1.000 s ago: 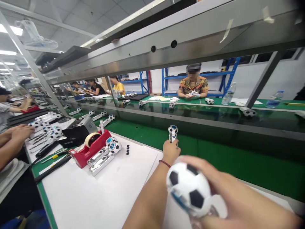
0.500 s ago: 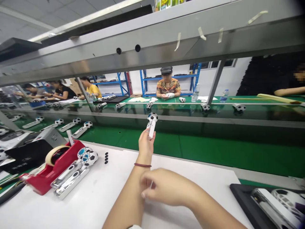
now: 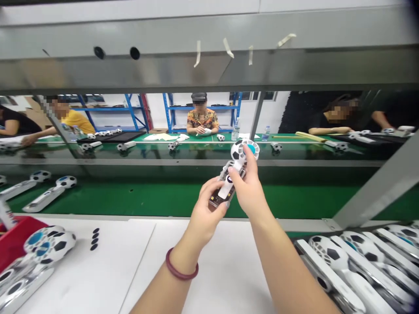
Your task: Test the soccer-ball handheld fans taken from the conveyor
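Both of my hands hold a small handheld fan [image 3: 237, 152] above the near edge of the green belt. Its round head has a black-and-white football pattern, with a slotted face around a blue centre. My left hand [image 3: 204, 213] is closed around the lower handle, where a see-through casing shows dark inner parts and a white strip. My right hand [image 3: 251, 185] grips from the right, index finger on the head and thumb on the neck. The fingers partly hide the handle.
White worktop [image 3: 196, 283] lies below. Several similar fans [image 3: 334, 253] are at right; others [image 3: 49, 246] sit at left beside a red tape dispenser [image 3: 13, 235] and black oval stickers [image 3: 94, 239]. More fans [image 3: 54, 194] rest on the green belt [image 3: 131, 200]. A metal post [image 3: 379, 196] slants at right; co-workers sit opposite.
My right hand has risen from beside my left forearm and taken hold of the fan. The fan has been turned and tilted. My view has swung right, bringing in the fans at right.
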Demonstrator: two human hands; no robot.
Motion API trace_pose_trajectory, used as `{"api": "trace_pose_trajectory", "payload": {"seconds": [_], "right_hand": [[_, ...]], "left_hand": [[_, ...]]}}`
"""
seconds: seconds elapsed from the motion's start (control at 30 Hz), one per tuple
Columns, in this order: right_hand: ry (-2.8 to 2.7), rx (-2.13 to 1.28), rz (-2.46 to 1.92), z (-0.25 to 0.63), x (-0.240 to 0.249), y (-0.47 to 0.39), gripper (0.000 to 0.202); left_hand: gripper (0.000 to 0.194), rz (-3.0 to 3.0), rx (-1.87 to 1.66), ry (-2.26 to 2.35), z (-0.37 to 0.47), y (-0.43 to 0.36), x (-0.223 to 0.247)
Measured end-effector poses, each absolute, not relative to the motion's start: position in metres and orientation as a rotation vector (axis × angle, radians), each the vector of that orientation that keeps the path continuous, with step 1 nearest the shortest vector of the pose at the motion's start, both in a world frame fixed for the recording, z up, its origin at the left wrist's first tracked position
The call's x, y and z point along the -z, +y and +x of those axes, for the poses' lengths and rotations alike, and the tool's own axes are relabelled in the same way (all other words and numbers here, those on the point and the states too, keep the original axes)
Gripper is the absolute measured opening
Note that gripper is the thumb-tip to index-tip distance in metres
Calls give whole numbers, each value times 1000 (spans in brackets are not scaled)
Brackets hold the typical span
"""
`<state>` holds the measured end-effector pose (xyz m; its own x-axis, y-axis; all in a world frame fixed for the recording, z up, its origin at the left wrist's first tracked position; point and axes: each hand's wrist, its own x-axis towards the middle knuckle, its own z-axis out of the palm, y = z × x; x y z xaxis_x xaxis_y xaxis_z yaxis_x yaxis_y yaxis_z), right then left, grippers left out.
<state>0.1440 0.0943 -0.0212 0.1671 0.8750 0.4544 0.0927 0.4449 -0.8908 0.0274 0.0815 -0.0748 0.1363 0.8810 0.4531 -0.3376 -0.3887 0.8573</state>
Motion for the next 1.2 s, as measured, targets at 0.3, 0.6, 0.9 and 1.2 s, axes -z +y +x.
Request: {"api": "trace_pose_trajectory", "payload": {"seconds": [0.3, 0.6, 0.9, 1.2], "right_hand": [[-1499, -587, -853, 145, 25, 89, 41], [-1791, -467, -1069, 139, 17, 73, 39], [-1796, -429, -896, 144, 10, 57, 36], [-1767, -354, -772, 142, 8, 53, 36]], "left_hand": [[62, 1200, -1102, 569, 17, 68, 52], [65, 1214, -1116, 607, 14, 64, 58], [57, 1307, -1204, 521, 17, 48, 53], [58, 1326, -1226, 532, 21, 36, 44]]}}
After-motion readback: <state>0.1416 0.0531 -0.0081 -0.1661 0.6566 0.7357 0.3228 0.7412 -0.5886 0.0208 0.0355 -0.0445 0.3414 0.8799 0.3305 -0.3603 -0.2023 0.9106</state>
